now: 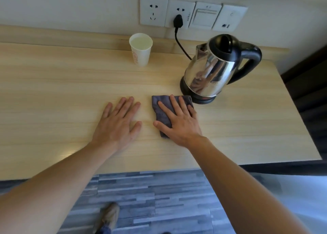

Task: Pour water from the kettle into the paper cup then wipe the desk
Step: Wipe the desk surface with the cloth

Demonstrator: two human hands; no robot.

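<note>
While cup [140, 49] is standing filled near desk [53, 85] back edge, I am pressing right hand [178, 120] flat, fingers spread, on cloth [160, 108] beside kettle [212, 69]; left hand [118, 122] resting open, empty; bare desk lying leftward.

Orange print on the paper cup [140, 50] is unreadable.

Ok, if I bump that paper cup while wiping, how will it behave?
The paper cup looks nearly full, so it probably slops before sliding. It is tall with a narrow base, so likely tippy. Its thin walls would probably buckle if squeezed. The right hand lies flat on the cloth, well clear.
</note>
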